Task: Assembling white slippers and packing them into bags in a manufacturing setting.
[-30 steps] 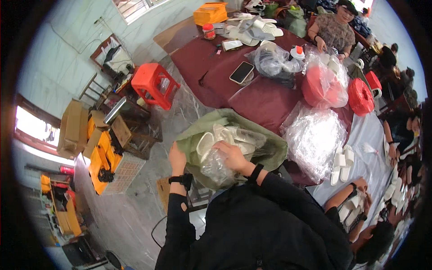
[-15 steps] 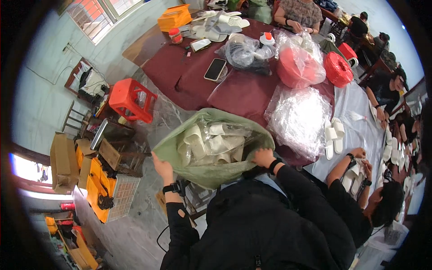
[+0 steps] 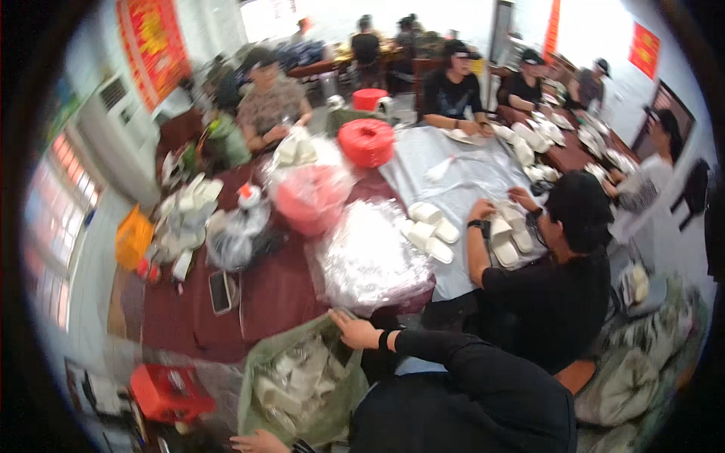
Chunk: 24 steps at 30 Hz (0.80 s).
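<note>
At the lower centre of the frame, a person in black sleeves holds open a green sack [image 3: 260,392] filled with white slippers [image 3: 291,381], too many and too blurred to count. The right hand [image 3: 353,331] is clenched on the sack's upper rim just below the table edge; the left hand [image 3: 257,441], at the bottom edge, touches the lower rim, though whether it is closed there cannot be told. The sack lies between the two hands, its mouth facing the camera, its long axis running roughly from bottom to top of the frame. Above, a dark red table [image 3: 279,291] carries one phone [image 3: 220,291] and a heap of clear plastic bags [image 3: 370,260].
</note>
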Tool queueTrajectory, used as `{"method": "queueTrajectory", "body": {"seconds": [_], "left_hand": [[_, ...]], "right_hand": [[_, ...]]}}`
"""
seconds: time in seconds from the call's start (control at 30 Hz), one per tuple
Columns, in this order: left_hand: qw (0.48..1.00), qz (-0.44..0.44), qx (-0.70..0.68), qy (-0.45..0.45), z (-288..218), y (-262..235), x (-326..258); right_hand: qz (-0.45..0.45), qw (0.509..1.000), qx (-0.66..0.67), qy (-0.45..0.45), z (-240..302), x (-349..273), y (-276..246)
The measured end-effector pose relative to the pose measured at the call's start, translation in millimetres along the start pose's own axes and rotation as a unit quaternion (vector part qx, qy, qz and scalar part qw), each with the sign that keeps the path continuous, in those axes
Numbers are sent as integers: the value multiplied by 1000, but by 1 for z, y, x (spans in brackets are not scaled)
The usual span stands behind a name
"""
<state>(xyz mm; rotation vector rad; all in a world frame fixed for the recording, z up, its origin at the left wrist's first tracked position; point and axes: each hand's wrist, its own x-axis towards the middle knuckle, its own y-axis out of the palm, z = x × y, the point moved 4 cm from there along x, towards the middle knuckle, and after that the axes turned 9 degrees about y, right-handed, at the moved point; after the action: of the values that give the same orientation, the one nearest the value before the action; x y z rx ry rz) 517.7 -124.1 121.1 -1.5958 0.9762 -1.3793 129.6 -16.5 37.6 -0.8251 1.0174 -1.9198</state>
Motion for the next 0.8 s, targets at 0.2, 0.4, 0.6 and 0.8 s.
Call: {"method": "queueTrajectory", "body": {"seconds": [0.2, 0.4, 0.6, 0.8], "left_hand": [[995, 23, -47, 79, -127, 22, 39], [927, 12, -266, 263, -234, -5, 18], [888, 108, -305, 327, -290, -2, -15], [852, 164, -312, 386, -335, 5, -46]], "right_hand": [[93, 987, 94, 91, -11, -11, -70], [22, 983, 124, 130, -50, -23, -76], [-54, 976, 125, 171, -91, -32, -101], [-68, 969, 143, 190, -129, -35, -126]]}}
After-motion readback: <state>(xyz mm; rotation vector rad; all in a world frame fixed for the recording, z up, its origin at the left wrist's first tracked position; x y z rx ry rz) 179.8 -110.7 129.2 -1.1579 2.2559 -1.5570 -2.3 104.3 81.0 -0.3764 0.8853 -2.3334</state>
